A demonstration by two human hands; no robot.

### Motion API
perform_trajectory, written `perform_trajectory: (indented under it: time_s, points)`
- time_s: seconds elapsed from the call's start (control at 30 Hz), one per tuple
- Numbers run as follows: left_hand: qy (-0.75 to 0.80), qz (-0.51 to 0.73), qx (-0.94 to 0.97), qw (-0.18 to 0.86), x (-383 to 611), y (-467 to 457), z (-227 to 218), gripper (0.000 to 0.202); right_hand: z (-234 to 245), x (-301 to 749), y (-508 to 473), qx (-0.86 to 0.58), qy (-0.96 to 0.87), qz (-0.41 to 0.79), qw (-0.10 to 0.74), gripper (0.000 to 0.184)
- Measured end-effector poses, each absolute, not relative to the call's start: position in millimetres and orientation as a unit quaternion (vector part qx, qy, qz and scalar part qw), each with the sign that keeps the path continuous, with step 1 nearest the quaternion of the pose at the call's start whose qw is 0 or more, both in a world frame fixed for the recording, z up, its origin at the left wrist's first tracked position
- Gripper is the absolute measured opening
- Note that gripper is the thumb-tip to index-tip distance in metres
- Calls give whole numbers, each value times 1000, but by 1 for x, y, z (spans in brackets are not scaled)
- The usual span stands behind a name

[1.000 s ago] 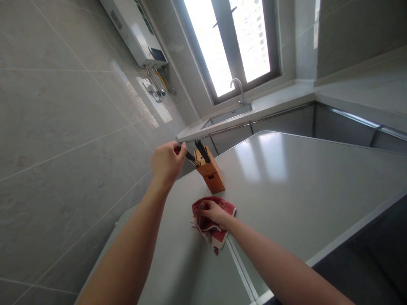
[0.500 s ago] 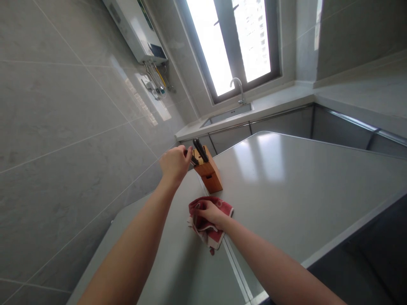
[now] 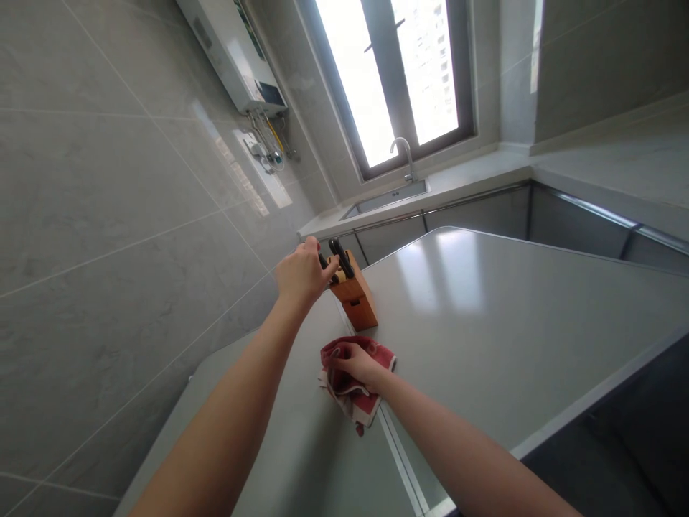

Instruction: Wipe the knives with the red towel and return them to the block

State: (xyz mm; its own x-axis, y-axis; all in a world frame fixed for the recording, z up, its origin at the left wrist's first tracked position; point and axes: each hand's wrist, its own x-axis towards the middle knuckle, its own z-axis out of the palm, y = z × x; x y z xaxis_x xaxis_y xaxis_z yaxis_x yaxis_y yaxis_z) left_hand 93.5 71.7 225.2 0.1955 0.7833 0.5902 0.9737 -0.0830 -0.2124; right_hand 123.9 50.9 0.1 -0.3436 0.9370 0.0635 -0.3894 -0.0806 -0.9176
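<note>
A wooden knife block (image 3: 355,296) stands on the grey countertop (image 3: 484,323) with black knife handles (image 3: 340,257) sticking out of its top. My left hand (image 3: 302,273) is closed around one black handle at the block's left side. My right hand (image 3: 355,363) rests on a crumpled red cloth (image 3: 352,388) with a pale edge, fingers curled into it, just in front of the block.
A sink (image 3: 387,197) with a curved tap (image 3: 405,154) sits below the window at the far end. A white water heater (image 3: 231,61) hangs on the tiled wall to the left. The countertop's front edge runs at lower right.
My left hand has moved from up and left of the block down to it, pushing the knife handle it holds into the block. My right hand stays on the cloth.
</note>
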Motion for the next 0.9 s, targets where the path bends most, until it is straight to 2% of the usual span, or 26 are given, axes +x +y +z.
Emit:
perform_trajectory:
  time_s: [0.13, 0.33, 0.6, 0.9]
  points:
    - [-592, -155, -738, 283, 100, 79, 229, 52, 0, 124, 51, -272, -467, 677, 500, 44]
    - [-643, -159, -714, 224, 110, 106, 238, 61, 1, 125, 50, -286, -471, 677, 489, 45]
    - [-652, -168, -719, 172, 111, 120, 245, 43, -1, 124, 51, -278, -469, 680, 490, 47]
    - [-622, -234, -719, 204, 111, 113, 241, 45, 2, 124, 49, -280, -470, 678, 492, 45]
